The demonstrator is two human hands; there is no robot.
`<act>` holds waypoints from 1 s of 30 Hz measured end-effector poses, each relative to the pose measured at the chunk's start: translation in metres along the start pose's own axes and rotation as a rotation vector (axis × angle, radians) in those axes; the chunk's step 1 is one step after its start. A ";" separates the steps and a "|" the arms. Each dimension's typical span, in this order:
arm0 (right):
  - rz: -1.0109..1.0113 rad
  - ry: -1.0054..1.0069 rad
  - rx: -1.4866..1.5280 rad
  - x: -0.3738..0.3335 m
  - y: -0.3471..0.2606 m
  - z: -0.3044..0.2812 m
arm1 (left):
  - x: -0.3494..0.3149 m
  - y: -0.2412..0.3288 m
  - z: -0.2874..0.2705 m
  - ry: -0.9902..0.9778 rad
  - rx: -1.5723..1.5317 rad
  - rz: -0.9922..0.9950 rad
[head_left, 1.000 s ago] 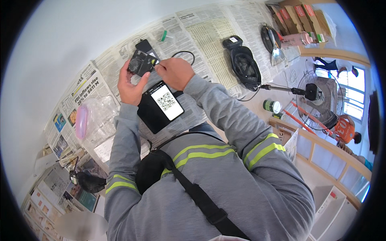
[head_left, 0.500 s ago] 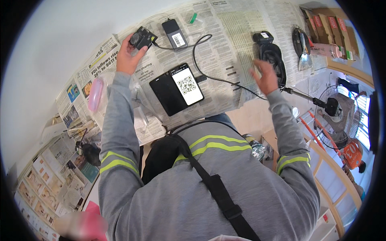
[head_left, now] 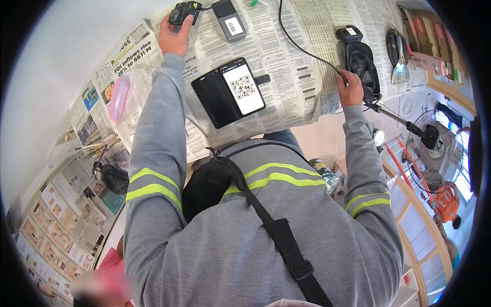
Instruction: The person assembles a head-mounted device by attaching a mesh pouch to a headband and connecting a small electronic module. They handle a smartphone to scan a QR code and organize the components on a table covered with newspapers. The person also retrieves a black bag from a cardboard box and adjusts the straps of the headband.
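Near the far edge of the table, my left hand (head_left: 174, 40) closes its fingers and thumb around a small black camera-like device (head_left: 185, 11). Beside it lies a black power bank (head_left: 229, 20) with a white barcode label. My right hand (head_left: 351, 90) pinches a black cable (head_left: 307, 52), which runs from the top of the picture down to the fingers. Just right of that hand is a black strapped headgear (head_left: 362, 64) with a small black unit (head_left: 349, 34). Between my arms an open flip-cover phone (head_left: 243, 88) shows a square code.
Newspaper (head_left: 286, 102) covers the table. A pink case (head_left: 119, 100) lies at left and a scraper (head_left: 400, 71) at right, near cardboard boxes (head_left: 427, 36). Beyond the right edge stands a fan (head_left: 432, 140), with a person in orange (head_left: 447, 204). Someone in pink (head_left: 110, 276) is at lower left.
My right hand, blurred and open before, has closed on the cable. The cable's loop near the power bank has straightened out. The view has shifted, so the table sits higher in the picture.
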State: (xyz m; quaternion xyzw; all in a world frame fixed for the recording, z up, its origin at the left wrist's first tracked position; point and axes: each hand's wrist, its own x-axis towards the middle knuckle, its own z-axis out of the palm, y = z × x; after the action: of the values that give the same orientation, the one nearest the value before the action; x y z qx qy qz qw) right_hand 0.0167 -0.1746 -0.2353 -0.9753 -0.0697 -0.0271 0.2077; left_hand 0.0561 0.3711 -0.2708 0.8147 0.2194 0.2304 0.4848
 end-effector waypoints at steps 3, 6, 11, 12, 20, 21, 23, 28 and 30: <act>-0.071 -0.104 -0.063 -0.006 0.011 0.005 | 0.002 0.010 0.003 -0.016 0.133 0.038; -0.156 -0.059 -0.090 -0.017 -0.008 0.006 | 0.012 0.002 0.002 -0.021 0.278 0.112; -0.175 0.042 -0.015 -0.055 -0.059 0.008 | 0.017 -0.008 -0.003 -0.014 0.342 0.232; -0.165 0.027 0.003 -0.066 -0.066 0.011 | 0.015 -0.004 -0.002 -0.037 0.334 0.228; -0.123 -0.074 0.104 -0.095 -0.117 0.037 | -0.001 0.018 -0.019 -0.197 -0.145 -0.103; -0.127 -0.081 0.088 -0.094 -0.122 0.037 | -0.003 0.015 -0.021 -0.212 -0.205 -0.124; -0.109 -0.072 0.079 -0.094 -0.120 0.043 | -0.006 0.016 -0.025 -0.247 -0.331 -0.163; -0.124 -0.046 0.018 -0.091 -0.122 0.047 | -0.013 0.031 -0.035 -0.271 -0.552 -0.237; -0.120 -0.040 0.009 -0.091 -0.122 0.048 | -0.012 0.033 -0.039 -0.307 -0.546 -0.266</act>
State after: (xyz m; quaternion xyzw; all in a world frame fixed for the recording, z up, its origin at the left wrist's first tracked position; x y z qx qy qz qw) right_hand -0.0897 -0.0563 -0.2379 -0.9688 -0.1325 -0.0196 0.2084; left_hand 0.0283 0.3765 -0.2268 0.6442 0.1785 0.0898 0.7383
